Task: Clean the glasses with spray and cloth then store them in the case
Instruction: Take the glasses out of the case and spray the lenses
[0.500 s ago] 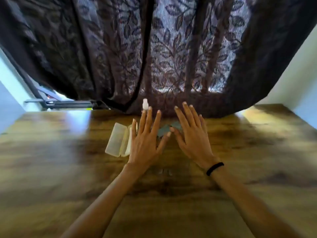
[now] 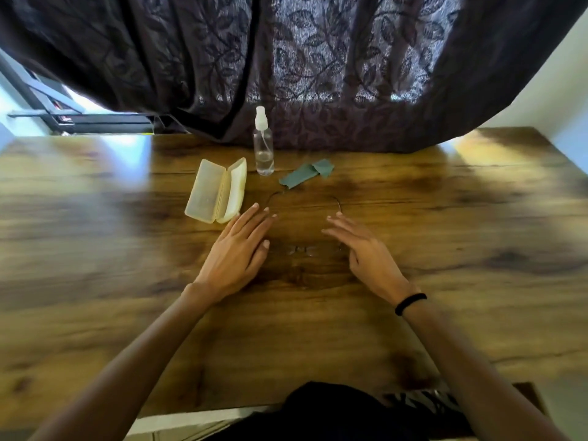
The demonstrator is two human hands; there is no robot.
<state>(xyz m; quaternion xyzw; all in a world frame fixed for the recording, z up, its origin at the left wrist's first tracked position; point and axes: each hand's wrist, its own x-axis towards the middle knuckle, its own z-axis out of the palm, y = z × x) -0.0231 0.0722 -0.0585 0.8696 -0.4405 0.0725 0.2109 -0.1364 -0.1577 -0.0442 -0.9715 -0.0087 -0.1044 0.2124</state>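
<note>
Thin-framed glasses (image 2: 300,249) lie on the wooden table (image 2: 95,243), arms spread and pointing away from me, hard to make out against the wood. My left hand (image 2: 237,253) hovers at their left side and my right hand (image 2: 362,249) at their right, both with fingers apart and holding nothing. A pale yellow case (image 2: 216,190) lies open to the left. Behind the glasses a clear spray bottle (image 2: 263,143) stands upright. A folded grey-green cloth (image 2: 305,176) lies to its right.
A dark leaf-patterned curtain (image 2: 318,58) hangs along the table's far edge. A black band is on my right wrist (image 2: 410,303). A dark window frame (image 2: 63,116) shows at the back left. The table's near edge runs close to my body.
Both hands have drawn back toward me and spread apart, uncovering the bottle, the cloth and the glasses. The view has tilted down.
</note>
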